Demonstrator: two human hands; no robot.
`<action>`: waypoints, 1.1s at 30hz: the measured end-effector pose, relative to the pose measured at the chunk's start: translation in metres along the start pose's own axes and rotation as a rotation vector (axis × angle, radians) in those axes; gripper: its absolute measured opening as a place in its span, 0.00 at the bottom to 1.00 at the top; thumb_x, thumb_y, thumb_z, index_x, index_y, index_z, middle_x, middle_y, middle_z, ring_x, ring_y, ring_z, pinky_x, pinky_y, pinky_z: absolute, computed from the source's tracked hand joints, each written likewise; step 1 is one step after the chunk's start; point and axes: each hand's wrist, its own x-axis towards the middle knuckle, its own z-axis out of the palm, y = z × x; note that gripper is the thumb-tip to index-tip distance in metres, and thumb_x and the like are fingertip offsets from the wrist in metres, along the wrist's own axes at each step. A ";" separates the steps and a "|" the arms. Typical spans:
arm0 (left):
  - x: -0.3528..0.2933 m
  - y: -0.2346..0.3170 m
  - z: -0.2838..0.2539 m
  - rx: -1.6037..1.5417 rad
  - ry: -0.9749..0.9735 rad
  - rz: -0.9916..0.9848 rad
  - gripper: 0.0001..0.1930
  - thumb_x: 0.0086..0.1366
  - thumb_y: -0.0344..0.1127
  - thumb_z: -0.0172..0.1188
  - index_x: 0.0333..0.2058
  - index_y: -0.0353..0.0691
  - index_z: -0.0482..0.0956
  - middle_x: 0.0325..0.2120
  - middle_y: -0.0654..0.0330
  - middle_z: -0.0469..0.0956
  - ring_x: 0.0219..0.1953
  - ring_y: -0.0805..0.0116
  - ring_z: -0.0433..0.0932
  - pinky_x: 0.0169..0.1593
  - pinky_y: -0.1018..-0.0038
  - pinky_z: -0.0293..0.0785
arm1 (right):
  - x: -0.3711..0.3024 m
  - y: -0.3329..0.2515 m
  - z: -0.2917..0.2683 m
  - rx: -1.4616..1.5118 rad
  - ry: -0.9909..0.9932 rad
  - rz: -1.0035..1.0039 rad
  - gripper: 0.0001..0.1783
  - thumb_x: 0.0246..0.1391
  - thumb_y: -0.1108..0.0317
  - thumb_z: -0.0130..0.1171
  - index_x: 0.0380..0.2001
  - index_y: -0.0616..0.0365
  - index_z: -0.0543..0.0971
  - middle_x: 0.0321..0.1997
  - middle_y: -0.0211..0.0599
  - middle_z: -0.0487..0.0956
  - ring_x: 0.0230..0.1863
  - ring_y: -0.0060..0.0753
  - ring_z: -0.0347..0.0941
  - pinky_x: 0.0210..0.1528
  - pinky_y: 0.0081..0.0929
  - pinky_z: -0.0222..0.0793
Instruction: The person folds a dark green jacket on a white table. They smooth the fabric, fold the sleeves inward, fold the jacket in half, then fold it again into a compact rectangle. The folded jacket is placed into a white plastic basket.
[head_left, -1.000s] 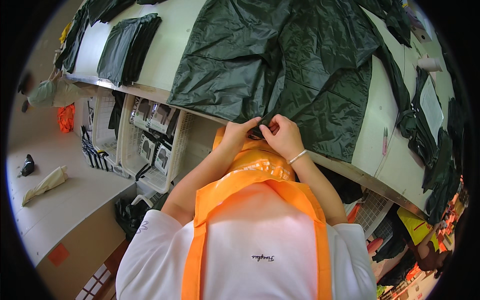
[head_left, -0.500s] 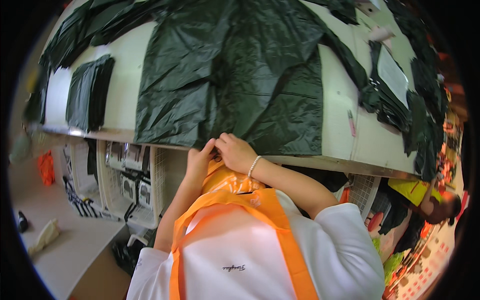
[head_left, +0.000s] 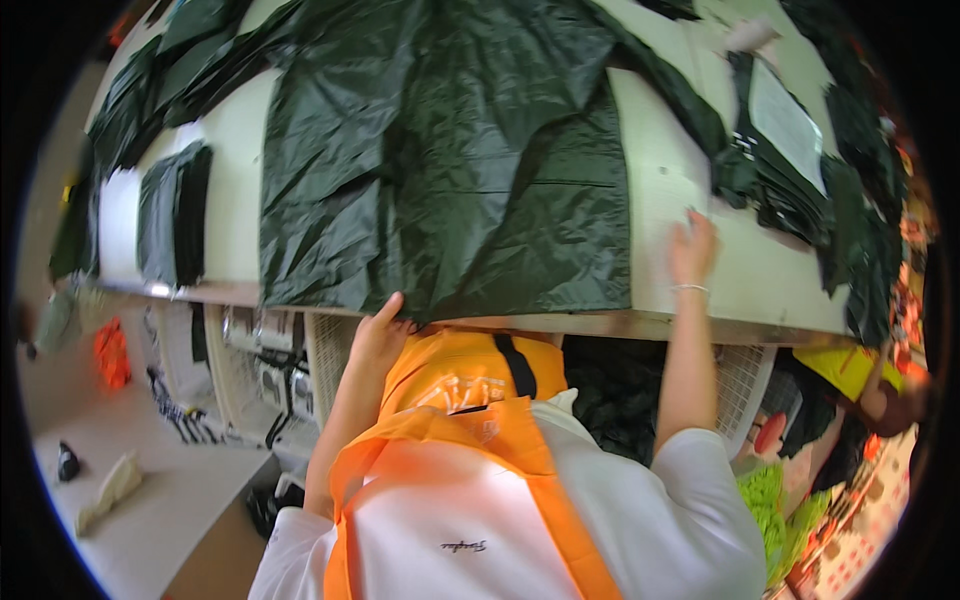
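A dark green shiny jacket (head_left: 480,180) lies spread on the white table, its sleeves reaching out to both sides and its hem at the near edge. My left hand (head_left: 378,338) grips the hem, thumb on top and fingers curled underneath. To the right of the jacket, my right hand (head_left: 692,250) is down on the bare tabletop, fingers bent together and slightly blurred. It covers the spot where a pink pen lay; whatever is between its fingers is too small to make out.
Folded dark garments (head_left: 175,215) are stacked on the left. Another dark pile (head_left: 785,190) on the right has a clear-covered white sheet (head_left: 785,125) on top. White baskets (head_left: 265,370) with packaged items stand below the table. A person in yellow (head_left: 835,380) is at far right.
My right hand has left the hem and moved right onto the tabletop, where the pink pen no longer shows. My left hand has stayed at the hem.
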 end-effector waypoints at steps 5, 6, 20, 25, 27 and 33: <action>-0.013 -0.001 0.025 0.223 0.081 0.148 0.16 0.57 0.31 0.65 0.42 0.31 0.74 0.38 0.56 0.77 0.39 0.63 0.76 0.42 0.68 0.73 | 0.003 0.119 -0.002 -0.310 -0.074 0.127 0.22 0.50 0.56 0.59 0.45 0.58 0.75 0.46 0.48 0.74 0.50 0.51 0.68 0.53 0.45 0.62; -0.015 -0.007 0.033 0.210 0.072 0.264 0.14 0.58 0.32 0.64 0.40 0.32 0.75 0.36 0.57 0.78 0.36 0.65 0.77 0.39 0.70 0.74 | 0.005 0.121 0.002 -0.257 -0.095 0.102 0.20 0.51 0.58 0.59 0.44 0.58 0.76 0.45 0.48 0.74 0.48 0.51 0.69 0.51 0.43 0.64; -0.058 0.039 -0.002 1.479 -0.187 -0.291 0.34 0.58 0.63 0.55 0.46 0.34 0.78 0.40 0.52 0.79 0.42 0.63 0.77 0.47 0.68 0.72 | 0.040 0.016 0.031 0.727 -0.273 0.369 0.06 0.52 0.69 0.56 0.28 0.57 0.70 0.23 0.27 0.69 0.23 0.21 0.68 0.25 0.19 0.63; -0.045 0.160 -0.011 1.740 0.285 0.490 0.21 0.55 0.53 0.60 0.30 0.38 0.82 0.39 0.55 0.81 0.38 0.62 0.79 0.42 0.67 0.73 | -0.033 -0.290 0.059 0.945 -0.704 0.158 0.11 0.62 0.66 0.48 0.35 0.59 0.78 0.19 0.26 0.70 0.19 0.17 0.64 0.25 0.16 0.64; -0.009 0.171 -0.029 1.828 0.187 1.090 0.33 0.54 0.54 0.60 0.57 0.48 0.67 0.62 0.55 0.60 0.63 0.52 0.57 0.63 0.52 0.51 | -0.061 -0.386 0.093 1.065 -0.716 -0.101 0.13 0.63 0.66 0.46 0.41 0.62 0.76 0.24 0.32 0.76 0.23 0.20 0.70 0.29 0.20 0.70; 0.047 0.162 -0.053 1.859 -0.152 1.138 0.40 0.55 0.56 0.58 0.63 0.48 0.57 0.66 0.56 0.49 0.68 0.51 0.45 0.64 0.45 0.40 | -0.072 -0.647 0.181 1.016 -0.758 -0.463 0.15 0.62 0.71 0.44 0.49 0.60 0.74 0.43 0.35 0.77 0.23 0.16 0.69 0.30 0.17 0.70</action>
